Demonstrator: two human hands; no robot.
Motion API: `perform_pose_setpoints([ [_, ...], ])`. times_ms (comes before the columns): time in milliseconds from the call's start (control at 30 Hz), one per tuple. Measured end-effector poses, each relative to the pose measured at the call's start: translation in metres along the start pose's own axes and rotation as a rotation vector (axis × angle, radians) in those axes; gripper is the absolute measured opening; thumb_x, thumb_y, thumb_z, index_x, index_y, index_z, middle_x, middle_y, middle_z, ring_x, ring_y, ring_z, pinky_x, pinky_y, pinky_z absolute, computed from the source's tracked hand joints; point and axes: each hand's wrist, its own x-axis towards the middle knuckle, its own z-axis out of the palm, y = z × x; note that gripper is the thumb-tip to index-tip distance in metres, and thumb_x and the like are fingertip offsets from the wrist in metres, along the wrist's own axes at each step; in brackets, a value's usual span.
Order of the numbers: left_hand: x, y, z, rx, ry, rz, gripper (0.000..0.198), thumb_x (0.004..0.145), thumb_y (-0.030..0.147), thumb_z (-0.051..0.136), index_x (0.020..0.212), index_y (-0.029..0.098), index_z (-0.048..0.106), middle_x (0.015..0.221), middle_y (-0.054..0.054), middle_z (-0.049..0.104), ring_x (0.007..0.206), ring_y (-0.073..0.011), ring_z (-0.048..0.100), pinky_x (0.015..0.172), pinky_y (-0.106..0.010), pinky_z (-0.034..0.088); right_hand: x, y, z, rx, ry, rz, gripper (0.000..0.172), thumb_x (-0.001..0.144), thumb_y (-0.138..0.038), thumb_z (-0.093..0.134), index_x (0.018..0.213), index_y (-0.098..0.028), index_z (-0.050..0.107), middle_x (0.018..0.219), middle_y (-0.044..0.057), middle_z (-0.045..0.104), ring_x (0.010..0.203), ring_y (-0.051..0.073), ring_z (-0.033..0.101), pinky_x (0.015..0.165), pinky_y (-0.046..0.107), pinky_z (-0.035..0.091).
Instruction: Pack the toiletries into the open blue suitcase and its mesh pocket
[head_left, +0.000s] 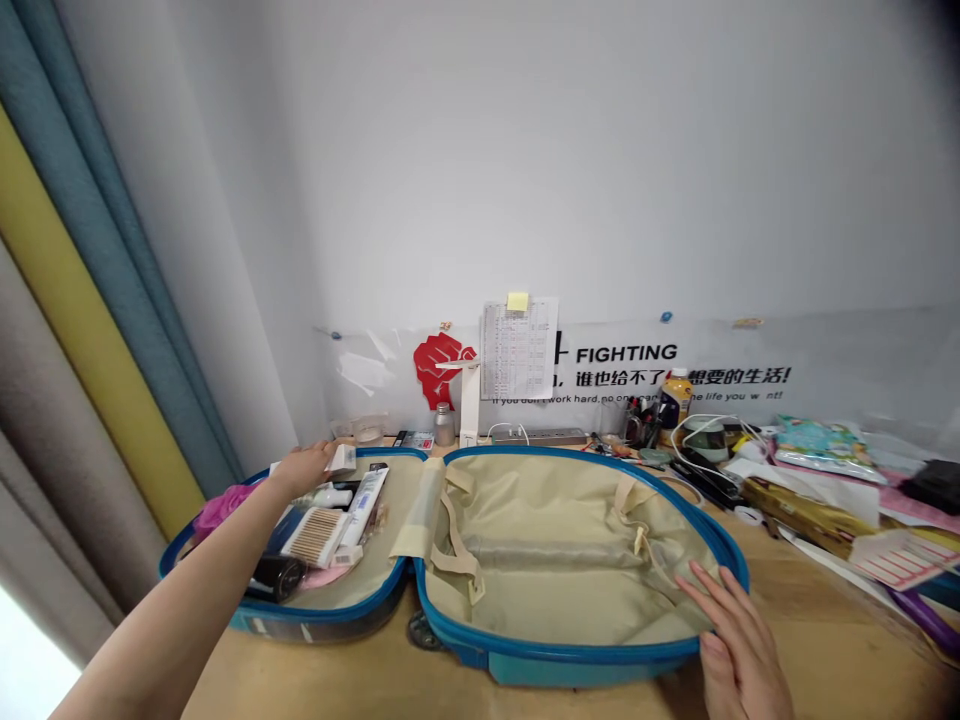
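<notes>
An open blue suitcase point(592, 652) with a beige lining lies on the wooden table, its two halves spread side by side. My left hand point(300, 468) is at the far side of the left half, closed over a small white box point(343, 459). Around it in that half are a pack of cotton swabs point(319, 537), a white toothpaste-like box point(367, 505), a black cylindrical container point(276, 578) and a magenta mesh item point(223, 508). My right hand point(739, 640) rests on the right half's rim, fingers stretched and apart. Beige straps point(459, 545) lie in this half.
Behind the suitcase stand a white desk lamp point(469, 405), a power strip point(544, 437) and a glass jar point(444, 425). To the right are an orange-capped bottle point(675, 405), cables, a teal packet point(825, 447) and a gold pouch point(806, 512). Curtains point(97, 300) hang at left.
</notes>
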Motion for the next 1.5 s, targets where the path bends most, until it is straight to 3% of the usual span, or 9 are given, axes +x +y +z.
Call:
perform_pose_setpoints([
  [133, -0.005, 0.012, -0.026, -0.024, 0.141, 0.064, 0.045, 0.092, 0.018, 0.043, 0.136, 0.009, 0.047, 0.132, -0.022, 0.057, 0.117, -0.0333, 0.058, 0.104, -0.052, 0.037, 0.001, -0.001, 0.0, 0.002, 0.007, -0.008, 0.04, 0.097, -0.04, 0.034, 0.12, -0.023, 0.062, 0.127, 0.012, 0.063, 0.132, 0.033, 0.048, 0.099, 0.053, 0.046],
  [233, -0.009, 0.04, -0.055, -0.064, 0.244, 0.175, 0.05, 0.093, 0.022, 0.04, 0.141, 0.01, 0.042, 0.137, -0.022, 0.053, 0.125, -0.0344, 0.052, 0.112, -0.055, 0.026, 0.001, -0.002, 0.001, -0.008, 0.022, -0.029, 0.038, 0.097, -0.036, 0.034, 0.122, -0.022, 0.06, 0.128, 0.012, 0.062, 0.132, 0.032, 0.048, 0.099, 0.052, 0.046],
  [367, -0.028, 0.104, -0.097, -0.148, 0.319, 0.41, 0.058, 0.092, 0.034, 0.047, 0.148, 0.021, 0.035, 0.137, -0.012, 0.052, 0.126, -0.0265, 0.05, 0.111, -0.04, 0.032, 0.0, -0.002, 0.001, -0.021, 0.022, -0.028, 0.038, 0.097, -0.035, 0.034, 0.122, -0.022, 0.06, 0.126, 0.012, 0.063, 0.132, 0.032, 0.049, 0.1, 0.052, 0.046],
  [467, -0.052, 0.165, -0.122, -0.38, 0.326, 0.782, 0.067, 0.09, 0.036, 0.051, 0.151, 0.022, 0.028, 0.136, -0.012, 0.052, 0.119, -0.0235, 0.054, 0.102, -0.034, 0.043, -0.002, -0.001, 0.001, -0.014, 0.013, -0.02, 0.039, 0.097, -0.036, 0.033, 0.123, -0.022, 0.059, 0.127, 0.013, 0.062, 0.133, 0.032, 0.047, 0.1, 0.052, 0.046],
  [600, -0.072, 0.24, -0.129, -0.605, 0.203, 1.098, 0.072, 0.088, 0.04, 0.057, 0.15, 0.015, 0.03, 0.134, -0.015, 0.054, 0.124, -0.0249, 0.05, 0.105, -0.033, 0.041, -0.004, -0.002, 0.001, -0.005, -0.003, 0.01, 0.04, 0.097, -0.037, 0.033, 0.122, -0.021, 0.06, 0.128, 0.013, 0.062, 0.134, 0.033, 0.046, 0.101, 0.053, 0.045],
  [733, -0.071, 0.286, -0.111, -0.566, 0.047, 1.144, 0.077, 0.088, 0.044, 0.059, 0.151, 0.012, 0.028, 0.132, -0.018, 0.055, 0.122, -0.0275, 0.053, 0.104, -0.034, 0.041, -0.002, -0.006, 0.0, 0.008, 0.022, 0.001, 0.039, 0.097, -0.036, 0.033, 0.12, -0.022, 0.061, 0.127, 0.013, 0.063, 0.133, 0.031, 0.048, 0.1, 0.052, 0.046],
  [900, -0.065, 0.3, -0.087, -0.368, -0.104, 1.033, 0.081, 0.088, 0.046, 0.059, 0.153, 0.011, 0.024, 0.136, -0.02, 0.053, 0.124, -0.0308, 0.052, 0.101, -0.036, 0.044, 0.002, -0.01, -0.003, 0.026, 0.014, 0.015, 0.038, 0.097, -0.038, 0.035, 0.118, -0.022, 0.062, 0.127, 0.012, 0.063, 0.132, 0.031, 0.048, 0.1, 0.051, 0.046],
  [1300, -0.053, 0.306, -0.059, -0.267, -0.172, 0.879, 0.077, 0.089, 0.044, 0.054, 0.151, 0.01, 0.026, 0.135, -0.022, 0.053, 0.125, -0.0345, 0.051, 0.097, -0.042, 0.046, 0.003, -0.012, -0.003, -0.001, -0.005, 0.024, 0.04, 0.097, -0.038, 0.032, 0.12, -0.022, 0.062, 0.127, 0.012, 0.063, 0.133, 0.031, 0.047, 0.1, 0.053, 0.046],
  [1500, -0.055, 0.308, -0.042, -0.235, -0.232, 0.875, 0.069, 0.082, 0.039, 0.063, 0.143, 0.013, 0.041, 0.132, -0.02, 0.055, 0.118, -0.0319, 0.057, 0.092, -0.039, 0.05, 0.004, -0.017, -0.004, 0.039, 0.033, -0.028, 0.03, 0.096, -0.031, 0.036, 0.092, -0.021, 0.063, 0.118, 0.011, 0.066, 0.134, 0.031, 0.046, 0.098, 0.052, 0.047],
])
